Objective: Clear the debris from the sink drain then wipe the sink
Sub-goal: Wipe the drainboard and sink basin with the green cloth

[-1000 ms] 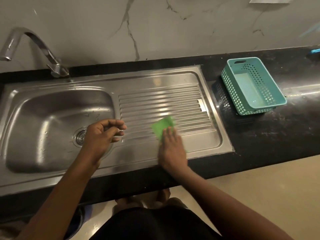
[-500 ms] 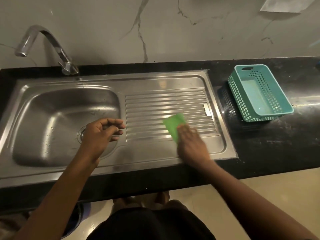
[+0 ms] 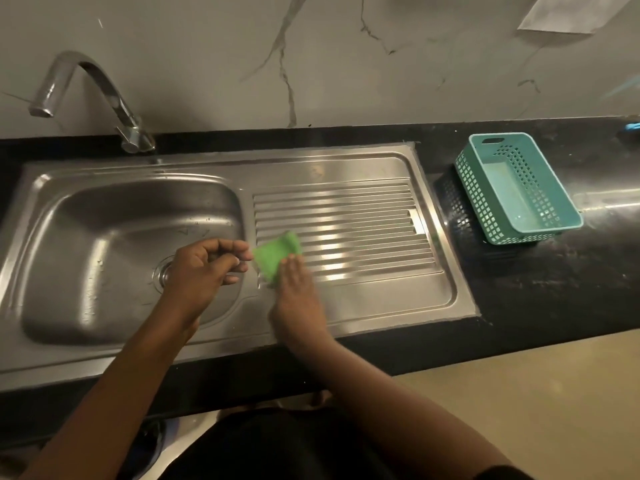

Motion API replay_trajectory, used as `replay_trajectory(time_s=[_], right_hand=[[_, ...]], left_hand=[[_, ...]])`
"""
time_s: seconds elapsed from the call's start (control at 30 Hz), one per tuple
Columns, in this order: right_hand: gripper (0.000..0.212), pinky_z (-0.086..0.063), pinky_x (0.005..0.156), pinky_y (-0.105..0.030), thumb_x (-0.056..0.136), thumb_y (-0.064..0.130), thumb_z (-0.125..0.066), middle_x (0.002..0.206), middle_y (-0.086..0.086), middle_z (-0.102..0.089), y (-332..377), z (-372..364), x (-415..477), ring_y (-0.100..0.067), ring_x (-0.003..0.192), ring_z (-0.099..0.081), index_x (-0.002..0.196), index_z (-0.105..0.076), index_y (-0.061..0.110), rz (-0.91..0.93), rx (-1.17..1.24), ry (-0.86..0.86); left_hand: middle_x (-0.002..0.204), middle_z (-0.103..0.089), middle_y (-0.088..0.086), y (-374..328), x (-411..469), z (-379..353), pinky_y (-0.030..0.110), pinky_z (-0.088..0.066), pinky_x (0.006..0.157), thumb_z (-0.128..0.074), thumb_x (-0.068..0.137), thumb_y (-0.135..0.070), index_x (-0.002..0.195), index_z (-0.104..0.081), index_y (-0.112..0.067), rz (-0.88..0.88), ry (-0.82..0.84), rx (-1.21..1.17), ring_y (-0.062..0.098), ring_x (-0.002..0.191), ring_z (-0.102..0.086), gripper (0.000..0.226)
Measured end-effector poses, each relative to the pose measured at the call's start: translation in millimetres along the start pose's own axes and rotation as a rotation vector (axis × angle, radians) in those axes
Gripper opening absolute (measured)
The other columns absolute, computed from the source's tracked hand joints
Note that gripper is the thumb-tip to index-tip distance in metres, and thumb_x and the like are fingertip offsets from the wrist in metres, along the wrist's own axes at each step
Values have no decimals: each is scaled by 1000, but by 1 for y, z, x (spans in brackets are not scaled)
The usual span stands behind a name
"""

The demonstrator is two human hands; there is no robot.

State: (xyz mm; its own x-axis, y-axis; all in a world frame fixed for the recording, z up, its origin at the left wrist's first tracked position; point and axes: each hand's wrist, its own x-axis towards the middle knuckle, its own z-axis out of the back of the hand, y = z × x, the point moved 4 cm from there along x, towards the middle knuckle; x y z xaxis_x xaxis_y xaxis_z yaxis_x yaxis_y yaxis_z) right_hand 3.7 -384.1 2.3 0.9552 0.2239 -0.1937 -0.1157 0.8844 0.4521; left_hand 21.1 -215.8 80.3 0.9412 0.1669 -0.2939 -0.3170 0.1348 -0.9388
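The green cloth (image 3: 276, 255) lies on the left end of the ribbed drainboard (image 3: 349, 230), just beside the basin's right rim. The right hand (image 3: 298, 295) presses on its near edge with fingers straight and flat, gripping nothing; most of the cloth shows beyond the fingertips. The left hand (image 3: 203, 268) hovers over the sink (image 3: 86, 258), fingers curled in with nothing visible between them, fingertips just beside the cloth's left corner, partly covering the drain (image 3: 163, 271). A faucet (image 3: 104, 95) stands behind the basin. A teal basket (image 3: 519, 238) sits well apart on the black counter (image 3: 554, 292).
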Motion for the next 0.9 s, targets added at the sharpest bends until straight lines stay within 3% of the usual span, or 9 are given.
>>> replay_trajectory(time_s=[0.13,0.3,0.4,0.5,0.57,0.7,0.8,0.9], right_hand=[[77,1,129,-40,97,19,-48,173,-14,-8,41,-27,16,-26,161,0,164,-13,5,187,-121,121],[77,-8,130,-40,92,14,-56,170,-10,-23,-36,6,15,-26,159,-16,162,-26,12,383,-252,77],[66,-15,130,-41,97,17,-51,166,-14,-33,-115,48,12,-29,157,-26,160,-33,8,185,-327,-37],[64,-35,120,-50,89,14,-57,156,-19,-43,-197,101,16,-37,146,-40,150,-38,4,-159,-375,-122],[65,-30,122,-53,90,13,-54,158,-23,-38,-222,121,25,-41,150,-32,150,-35,0,-325,-387,-117],[76,-8,130,-48,96,22,-50,167,-26,-20,-164,82,41,-39,157,-13,158,-18,-8,-396,-321,-121],[74,0,130,-42,96,12,-42,171,-22,-9,-82,35,43,-34,160,-4,162,-12,-4,-250,-103,-131],[78,2,130,-40,92,10,-45,172,-19,-8,-6,1,44,-30,160,-1,163,-14,1,-39,-22,-47]], left_hand=[[99,-84,-1,-8,3,4,33,-58,79,-62,97,-4,96,-82,-29,-28,32,12,17,93,-81,32],[98,-84,0,-8,6,9,35,-59,79,-61,98,-1,98,-81,-25,-27,16,8,21,94,-80,31],[98,-84,-1,-5,4,10,36,-60,81,-62,98,-1,101,-80,-23,-10,8,2,19,93,-81,29],[98,-84,-1,-1,2,12,39,-60,84,-61,98,-1,101,-80,-22,23,-2,-1,20,94,-80,28],[98,-84,-1,2,1,15,40,-60,86,-61,98,0,101,-79,-21,42,-7,-3,22,96,-80,28],[100,-84,-2,5,1,24,40,-60,86,-62,98,-3,104,-79,-20,56,-13,5,21,97,-80,25],[101,-84,-2,5,3,28,41,-61,86,-61,99,-4,104,-79,-21,62,-25,15,22,98,-80,25],[99,-84,-1,0,6,26,41,-60,86,-62,98,-3,101,-80,-21,59,-28,21,23,97,-80,26]])
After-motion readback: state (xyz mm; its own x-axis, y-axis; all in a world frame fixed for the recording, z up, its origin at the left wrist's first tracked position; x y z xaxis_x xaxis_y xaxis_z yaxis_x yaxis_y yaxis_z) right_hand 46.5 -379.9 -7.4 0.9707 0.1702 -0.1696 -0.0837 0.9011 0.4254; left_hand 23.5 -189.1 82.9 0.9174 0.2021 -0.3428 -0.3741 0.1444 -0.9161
